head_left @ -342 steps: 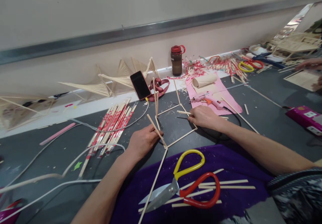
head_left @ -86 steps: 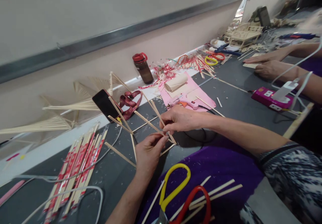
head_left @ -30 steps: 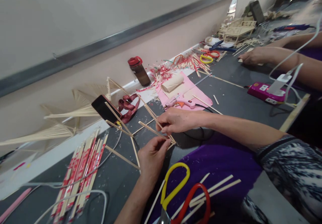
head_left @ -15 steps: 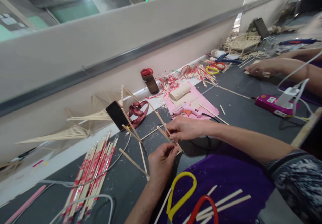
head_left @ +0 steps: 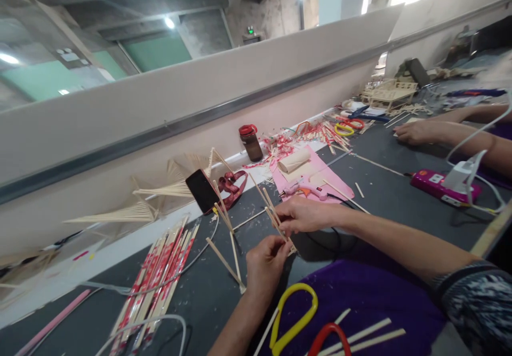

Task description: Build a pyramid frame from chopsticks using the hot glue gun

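A small frame of thin wooden sticks [head_left: 237,254] stands on the dark table, with several sticks rising at its corners. At its near right corner, my right hand [head_left: 306,214] is closed around an upright wooden stick [head_left: 270,204], a little above its foot. My left hand [head_left: 264,265] pinches low at the same corner, fingertips against the stick's lower end. Fingers hide the joint itself. Just behind my right hand, a pink glue gun [head_left: 303,186] lies on a pink sheet [head_left: 338,183]. Yellow-and-red-handled scissors [head_left: 295,313] and loose sticks [head_left: 372,330] are nearest me, over purple cloth.
Wrapped chopsticks [head_left: 158,276] lie left, crossed by a white cable. Behind the frame are a propped phone [head_left: 202,191], a red-lidded bottle [head_left: 251,143] and a rolled sheet [head_left: 294,160]. A magenta power strip [head_left: 442,186] and another person's hands [head_left: 416,131] are at right.
The view has tilted upward, so the table and hands appear lower and slightly further right. Both hands keep their hold at the same corner of the frame.
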`<act>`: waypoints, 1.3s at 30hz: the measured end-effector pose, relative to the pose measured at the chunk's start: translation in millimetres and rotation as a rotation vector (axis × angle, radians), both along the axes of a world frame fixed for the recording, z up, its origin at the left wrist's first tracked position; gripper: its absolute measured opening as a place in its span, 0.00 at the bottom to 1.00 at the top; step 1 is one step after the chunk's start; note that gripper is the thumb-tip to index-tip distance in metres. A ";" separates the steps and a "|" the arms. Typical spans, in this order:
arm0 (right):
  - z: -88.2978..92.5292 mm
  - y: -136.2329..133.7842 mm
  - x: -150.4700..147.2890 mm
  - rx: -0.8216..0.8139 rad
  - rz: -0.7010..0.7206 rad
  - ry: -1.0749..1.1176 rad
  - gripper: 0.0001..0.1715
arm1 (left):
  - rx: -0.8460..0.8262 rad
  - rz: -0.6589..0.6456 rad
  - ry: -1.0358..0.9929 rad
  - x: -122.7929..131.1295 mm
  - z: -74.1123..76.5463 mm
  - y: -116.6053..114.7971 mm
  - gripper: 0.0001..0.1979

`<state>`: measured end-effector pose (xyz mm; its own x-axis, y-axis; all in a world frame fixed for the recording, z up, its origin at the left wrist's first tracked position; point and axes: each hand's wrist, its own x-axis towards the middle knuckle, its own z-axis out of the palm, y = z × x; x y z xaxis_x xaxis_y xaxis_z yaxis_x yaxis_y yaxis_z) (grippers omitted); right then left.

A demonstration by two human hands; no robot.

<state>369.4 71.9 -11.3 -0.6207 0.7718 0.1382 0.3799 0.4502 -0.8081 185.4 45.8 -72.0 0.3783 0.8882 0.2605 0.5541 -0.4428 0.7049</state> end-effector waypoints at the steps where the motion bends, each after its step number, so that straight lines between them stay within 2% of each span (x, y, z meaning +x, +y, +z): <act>1: -0.3 0.2 0.2 0.004 -0.001 -0.001 0.06 | 0.001 0.000 0.000 0.0 -0.3 0.2 0.08; 9: 2.5 0.8 0.6 0.082 0.010 -0.063 0.09 | 0.026 0.040 0.013 2.0 1.1 1.3 0.08; 18: 0.7 -1.9 -0.2 0.064 -0.020 -0.068 0.10 | 0.058 0.012 0.036 3.5 4.3 -3.1 0.07; 28: 1.8 -3.7 1.2 0.090 0.028 -0.071 0.09 | 0.052 -0.027 0.039 2.5 5.1 -4.7 0.06; 39: 15.4 -17.7 -5.0 0.320 0.051 0.015 0.12 | 0.203 0.020 0.181 -9.6 19.5 0.0 0.09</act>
<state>364.3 54.2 4.2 -0.6538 0.6555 0.3779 0.3393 0.7004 -0.6279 175.8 45.8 -52.5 0.4174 0.8325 0.3643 0.6731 -0.5526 0.4915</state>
